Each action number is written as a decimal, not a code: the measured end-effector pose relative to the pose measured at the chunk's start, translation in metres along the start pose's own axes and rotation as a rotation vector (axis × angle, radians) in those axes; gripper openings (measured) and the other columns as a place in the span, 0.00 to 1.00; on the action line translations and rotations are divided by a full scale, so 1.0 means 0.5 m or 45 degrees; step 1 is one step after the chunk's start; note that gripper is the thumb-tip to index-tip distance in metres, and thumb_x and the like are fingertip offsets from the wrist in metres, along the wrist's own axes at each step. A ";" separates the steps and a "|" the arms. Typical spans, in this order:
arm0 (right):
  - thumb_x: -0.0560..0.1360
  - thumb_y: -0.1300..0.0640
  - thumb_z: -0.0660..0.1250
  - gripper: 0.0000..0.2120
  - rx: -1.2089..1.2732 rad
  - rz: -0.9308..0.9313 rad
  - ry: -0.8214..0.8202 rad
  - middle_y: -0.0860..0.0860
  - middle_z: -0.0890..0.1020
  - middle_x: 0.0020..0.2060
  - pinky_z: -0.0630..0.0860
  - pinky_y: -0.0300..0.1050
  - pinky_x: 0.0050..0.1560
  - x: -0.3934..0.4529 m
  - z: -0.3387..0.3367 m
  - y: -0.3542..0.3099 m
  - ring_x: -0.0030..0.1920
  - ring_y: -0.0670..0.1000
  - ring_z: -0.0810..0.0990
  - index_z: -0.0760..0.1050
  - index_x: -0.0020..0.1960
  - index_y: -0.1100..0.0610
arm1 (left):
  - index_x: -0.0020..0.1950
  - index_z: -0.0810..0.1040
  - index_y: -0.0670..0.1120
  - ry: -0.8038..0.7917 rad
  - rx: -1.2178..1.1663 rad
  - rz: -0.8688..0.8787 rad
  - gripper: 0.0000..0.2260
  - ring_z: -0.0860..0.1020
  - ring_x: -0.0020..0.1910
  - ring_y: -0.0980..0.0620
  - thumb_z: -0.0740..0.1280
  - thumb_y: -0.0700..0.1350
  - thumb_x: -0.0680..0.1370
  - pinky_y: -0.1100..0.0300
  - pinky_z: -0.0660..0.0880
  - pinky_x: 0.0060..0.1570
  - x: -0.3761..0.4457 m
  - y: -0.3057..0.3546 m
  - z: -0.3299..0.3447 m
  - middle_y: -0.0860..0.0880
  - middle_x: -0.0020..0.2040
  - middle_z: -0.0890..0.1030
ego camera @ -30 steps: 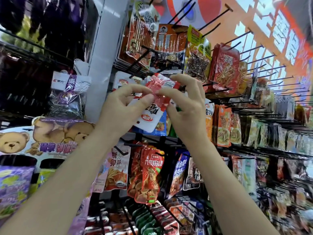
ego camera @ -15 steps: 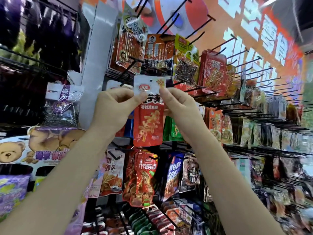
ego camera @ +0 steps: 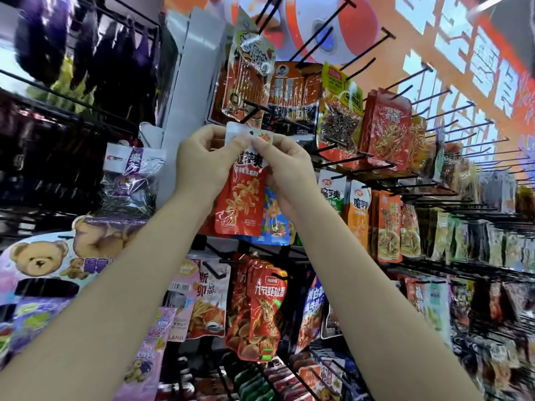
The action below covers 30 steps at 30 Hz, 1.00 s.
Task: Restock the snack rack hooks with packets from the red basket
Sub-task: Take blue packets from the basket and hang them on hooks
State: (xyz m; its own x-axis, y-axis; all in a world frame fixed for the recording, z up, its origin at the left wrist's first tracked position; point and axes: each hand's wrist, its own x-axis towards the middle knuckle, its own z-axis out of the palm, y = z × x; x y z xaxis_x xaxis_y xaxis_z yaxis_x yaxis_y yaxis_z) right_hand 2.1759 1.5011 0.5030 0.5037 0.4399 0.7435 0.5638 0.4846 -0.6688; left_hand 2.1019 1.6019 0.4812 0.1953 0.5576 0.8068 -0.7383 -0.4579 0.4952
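Observation:
A red snack packet with a white top hangs upright in front of the rack, held at its white header by both hands. My left hand pinches the header's left side, and my right hand pinches its right side with the thumbs meeting near the punched hole. A black hook juts out just above the packet's top edge. The hole sits below the hook's tip. The red basket is out of view.
The rack holds many hanging packets: red strips above, orange and white packs to the right, a red shrimp-snack pack below. Several bare hooks stick out at the upper right. A bear-printed display stands left.
The packet was turned from crumpled and sideways to hanging upright, then lifted higher toward the hook. Both hands moved closer together on its header.

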 end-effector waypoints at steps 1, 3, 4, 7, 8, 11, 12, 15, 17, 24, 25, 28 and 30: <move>0.78 0.57 0.70 0.03 -0.004 0.003 0.010 0.57 0.84 0.46 0.78 0.65 0.56 0.004 0.004 0.002 0.50 0.62 0.82 0.81 0.47 0.56 | 0.41 0.83 0.54 0.003 0.006 -0.005 0.08 0.83 0.42 0.50 0.76 0.56 0.68 0.42 0.82 0.49 0.007 -0.001 0.000 0.52 0.40 0.85; 0.78 0.57 0.71 0.03 0.004 -0.001 0.013 0.58 0.84 0.47 0.77 0.66 0.57 0.008 0.009 0.006 0.51 0.63 0.82 0.82 0.46 0.55 | 0.40 0.85 0.55 -0.005 0.009 -0.017 0.09 0.85 0.45 0.44 0.76 0.58 0.66 0.40 0.82 0.51 0.019 -0.002 0.000 0.51 0.41 0.86; 0.78 0.57 0.71 0.03 0.013 -0.003 0.005 0.58 0.84 0.47 0.77 0.66 0.57 0.010 0.011 0.008 0.50 0.61 0.82 0.82 0.46 0.55 | 0.40 0.86 0.55 -0.010 -0.006 -0.023 0.08 0.85 0.47 0.42 0.76 0.57 0.66 0.39 0.82 0.50 0.024 -0.003 -0.001 0.50 0.41 0.87; 0.79 0.58 0.70 0.03 0.048 0.006 -0.014 0.57 0.84 0.46 0.79 0.59 0.52 0.015 0.012 0.011 0.48 0.58 0.82 0.81 0.47 0.57 | 0.42 0.87 0.52 -0.014 -0.053 -0.034 0.06 0.85 0.46 0.39 0.77 0.52 0.70 0.37 0.82 0.49 0.033 -0.006 -0.003 0.46 0.42 0.87; 0.79 0.58 0.70 0.04 0.062 0.013 -0.015 0.57 0.83 0.45 0.79 0.56 0.49 0.015 0.013 0.010 0.46 0.57 0.81 0.81 0.48 0.58 | 0.43 0.87 0.50 -0.015 -0.060 -0.035 0.05 0.86 0.45 0.40 0.77 0.50 0.72 0.37 0.82 0.48 0.034 -0.006 -0.003 0.46 0.42 0.87; 0.79 0.55 0.70 0.08 0.107 0.023 0.021 0.58 0.82 0.44 0.77 0.52 0.46 0.015 0.018 0.011 0.45 0.55 0.79 0.80 0.48 0.60 | 0.43 0.87 0.49 -0.012 -0.073 -0.030 0.03 0.86 0.44 0.40 0.76 0.48 0.74 0.38 0.82 0.47 0.033 -0.008 -0.003 0.44 0.42 0.87; 0.79 0.55 0.69 0.08 0.121 0.021 0.042 0.57 0.82 0.43 0.77 0.51 0.45 0.015 0.019 0.011 0.44 0.55 0.79 0.80 0.47 0.60 | 0.42 0.87 0.49 -0.015 -0.086 -0.028 0.03 0.86 0.44 0.39 0.76 0.48 0.73 0.38 0.82 0.48 0.032 -0.008 -0.003 0.44 0.42 0.87; 0.79 0.56 0.69 0.07 0.157 -0.007 0.078 0.58 0.84 0.44 0.79 0.55 0.51 0.016 0.025 0.015 0.48 0.57 0.81 0.82 0.46 0.58 | 0.43 0.87 0.49 -0.014 -0.084 -0.021 0.03 0.86 0.45 0.39 0.76 0.48 0.74 0.38 0.82 0.48 0.030 -0.010 -0.001 0.43 0.42 0.87; 0.79 0.57 0.70 0.07 0.180 -0.025 0.097 0.59 0.83 0.45 0.79 0.59 0.55 0.017 0.028 0.017 0.49 0.59 0.81 0.82 0.45 0.60 | 0.40 0.87 0.50 0.002 -0.089 -0.017 0.04 0.85 0.45 0.38 0.76 0.49 0.75 0.37 0.82 0.47 0.029 -0.013 -0.001 0.44 0.41 0.87; 0.79 0.59 0.70 0.07 0.182 -0.047 0.137 0.62 0.81 0.42 0.80 0.56 0.46 0.019 0.034 0.018 0.43 0.60 0.80 0.80 0.44 0.62 | 0.36 0.86 0.55 0.087 0.036 0.080 0.07 0.85 0.42 0.40 0.75 0.51 0.74 0.39 0.82 0.44 0.033 -0.020 0.000 0.48 0.38 0.87; 0.79 0.59 0.70 0.07 0.172 -0.049 0.146 0.62 0.80 0.42 0.79 0.55 0.44 0.021 0.035 0.020 0.42 0.59 0.80 0.79 0.44 0.62 | 0.37 0.86 0.54 0.099 0.049 0.084 0.06 0.85 0.42 0.41 0.75 0.50 0.74 0.40 0.82 0.44 0.034 -0.022 0.000 0.47 0.38 0.87; 0.79 0.60 0.69 0.07 0.146 -0.053 0.188 0.63 0.79 0.41 0.77 0.56 0.44 0.025 0.045 0.027 0.42 0.59 0.78 0.77 0.43 0.62 | 0.38 0.85 0.52 0.132 0.048 0.078 0.06 0.85 0.39 0.47 0.75 0.48 0.75 0.48 0.83 0.41 0.031 -0.027 0.000 0.49 0.37 0.86; 0.78 0.60 0.70 0.08 0.126 -0.051 0.203 0.63 0.79 0.41 0.77 0.57 0.45 0.026 0.046 0.031 0.42 0.59 0.78 0.78 0.43 0.62 | 0.40 0.85 0.52 0.138 0.119 0.140 0.06 0.83 0.36 0.54 0.74 0.48 0.77 0.53 0.81 0.39 0.029 -0.031 -0.002 0.52 0.36 0.85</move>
State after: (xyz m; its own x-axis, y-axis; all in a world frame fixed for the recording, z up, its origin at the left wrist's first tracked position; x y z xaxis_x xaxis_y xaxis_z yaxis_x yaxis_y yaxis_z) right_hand 2.1758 1.5318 0.5021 0.5841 0.2973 0.7553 0.5224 0.5745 -0.6301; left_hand 2.1156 1.6181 0.4850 0.0424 0.5698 0.8207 -0.6870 -0.5798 0.4381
